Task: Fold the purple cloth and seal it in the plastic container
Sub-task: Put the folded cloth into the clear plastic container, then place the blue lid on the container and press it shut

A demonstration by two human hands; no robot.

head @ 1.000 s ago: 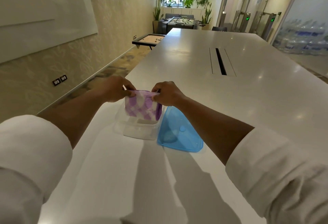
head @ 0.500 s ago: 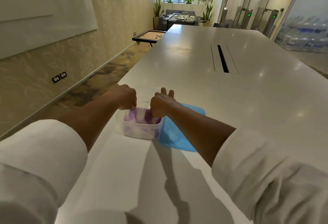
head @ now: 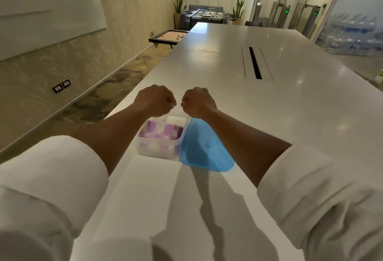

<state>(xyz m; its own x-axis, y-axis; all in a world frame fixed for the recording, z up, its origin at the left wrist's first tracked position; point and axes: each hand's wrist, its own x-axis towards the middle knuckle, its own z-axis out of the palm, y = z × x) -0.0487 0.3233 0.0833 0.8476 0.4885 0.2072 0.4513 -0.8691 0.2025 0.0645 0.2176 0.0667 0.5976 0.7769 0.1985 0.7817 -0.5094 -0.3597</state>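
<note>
Long white table with a container and a lid on it

The glossy white table point(head: 279, 115) carries a clear plastic container point(head: 159, 147) near its left edge, with the purple cloth point(head: 165, 132) lying inside. Just right of the container, a blue lid point(head: 205, 149) lies on the tabletop, its left edge touching the container's side. Farther along the table beyond the container, a dark cable slot point(head: 255, 63) is set into the surface.

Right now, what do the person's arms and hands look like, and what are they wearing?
Two bare hands, left and right, with no gloves, rings or watch visible. Both forearms are bare. Each arm has a loose white sleeve, left and right, pushed up to around the elbow, the fabric bunched and creased. No markings or logos show.
</note>
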